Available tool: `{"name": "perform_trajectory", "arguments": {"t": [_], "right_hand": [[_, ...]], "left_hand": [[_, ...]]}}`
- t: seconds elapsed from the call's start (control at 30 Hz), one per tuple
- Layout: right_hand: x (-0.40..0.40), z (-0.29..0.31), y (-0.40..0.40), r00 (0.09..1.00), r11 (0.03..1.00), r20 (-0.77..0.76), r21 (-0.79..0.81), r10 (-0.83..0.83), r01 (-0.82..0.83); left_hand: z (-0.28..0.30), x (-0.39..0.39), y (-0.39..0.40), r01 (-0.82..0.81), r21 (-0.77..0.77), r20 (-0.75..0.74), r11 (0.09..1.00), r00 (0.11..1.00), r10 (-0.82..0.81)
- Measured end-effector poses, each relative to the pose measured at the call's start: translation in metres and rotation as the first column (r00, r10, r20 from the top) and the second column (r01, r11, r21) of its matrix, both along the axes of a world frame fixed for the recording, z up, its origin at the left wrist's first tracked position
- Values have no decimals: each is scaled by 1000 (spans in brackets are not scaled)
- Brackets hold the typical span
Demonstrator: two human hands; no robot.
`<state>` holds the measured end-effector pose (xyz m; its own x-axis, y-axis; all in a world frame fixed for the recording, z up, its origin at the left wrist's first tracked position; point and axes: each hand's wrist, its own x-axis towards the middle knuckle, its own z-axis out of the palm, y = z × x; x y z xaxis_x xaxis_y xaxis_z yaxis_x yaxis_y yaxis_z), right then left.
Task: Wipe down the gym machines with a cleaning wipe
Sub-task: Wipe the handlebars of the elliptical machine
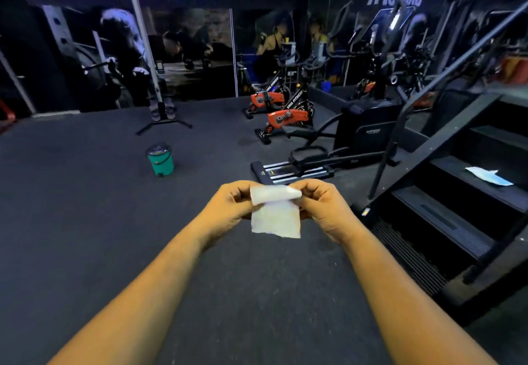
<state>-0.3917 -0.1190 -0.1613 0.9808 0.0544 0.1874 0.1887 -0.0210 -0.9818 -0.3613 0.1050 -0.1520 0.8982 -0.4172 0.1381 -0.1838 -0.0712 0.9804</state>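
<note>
Both of your hands are on the cleaning wipe (275,212), held out in front of you above the dark gym floor (85,207). Your left hand (231,203) pinches its upper left edge with curled fingers, and your right hand (321,203) pinches the upper right, where the top edge is folded or rolled over. The lower part hangs free as a loose flap.

You look to be unfolding or refolding it, and no machine is under the wipe yet. The stair climber (457,193) stands just to your right, with a torn blue-and-white wrapper (490,176) lying on one of its steps. An elliptical trainer (343,147) and two orange spin bikes (285,116) sit farther ahead, and a green pedal bin (160,159) stands well apart to the left.

Risks from here:
- The sheet is thin and limp. Pull the two pinches apart too hard and it may tear.
- Let go with one hand and the flap could drop onto the floor and pick up grit.
- Leave it bunched and you will wipe with little surface.
- That wrapper could be swept off the step when you wipe there.
</note>
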Motion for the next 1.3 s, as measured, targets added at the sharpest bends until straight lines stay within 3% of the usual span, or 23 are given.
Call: {"name": "perform_trajectory", "arguments": {"t": [0.2,0.47,0.63,0.9,1.03,1.17,1.3], "right_hand": [[146,5,-48,998,996,-40,-74,39,-42],[322,-11,-67,973,989,-230,134,-28,61],[427,-30,-79,970,1000,-242,1,-29,30],[587,-27,-111,918,933,-236,94,-318,347],[652,-33,-154,866,881,-170,-46,-471,470],[711,-44,-205,866,846,-102,-296,-490,444],[786,-52,-272,888,866,-100,-292,-449,405]], "left_hand": [[4,143,-49,-59,56,-52,997,997,62],[-14,321,-88,-88,-43,-92,995,992,84],[-41,451,-104,-4,-64,3,998,1000,4],[-46,645,-166,175,-55,-225,983,957,-183],[-50,728,-213,192,-3,-190,981,963,-189],[-48,804,-266,239,123,-7,963,971,-239],[-42,883,-332,331,191,65,924,935,-348]]}}
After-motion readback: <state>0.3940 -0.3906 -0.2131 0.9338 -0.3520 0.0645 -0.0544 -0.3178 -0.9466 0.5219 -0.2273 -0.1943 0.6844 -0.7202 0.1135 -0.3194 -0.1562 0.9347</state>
